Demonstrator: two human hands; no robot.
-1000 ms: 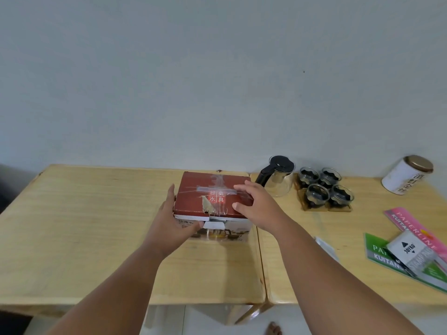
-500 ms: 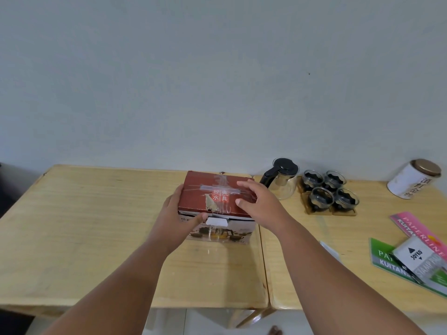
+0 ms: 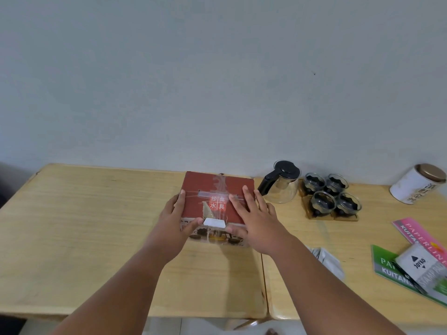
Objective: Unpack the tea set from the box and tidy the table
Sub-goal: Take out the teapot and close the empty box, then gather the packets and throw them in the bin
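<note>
I see the red box (image 3: pixel 212 201), lid taped, on the left wooden table (image 3: pixel 84 226) by the seam. Left hand (image 3: pixel 174 221) grips its left edge; right hand (image 3: pixel 254 218) lies flat on the lid, fingers spread, thumb at the front. Glass teapot (image 3: pixel 281 187) stands just right.

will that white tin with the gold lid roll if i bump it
Probably. The white tin looks cylindrical and seems to lie tilted rather than upright, so a nudge could roll it. It sits near the table back edge by the wall, which may stop it.

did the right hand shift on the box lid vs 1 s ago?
Yes. The right hand slid toward the box's near-right corner; thumb now at the front edge.
</note>
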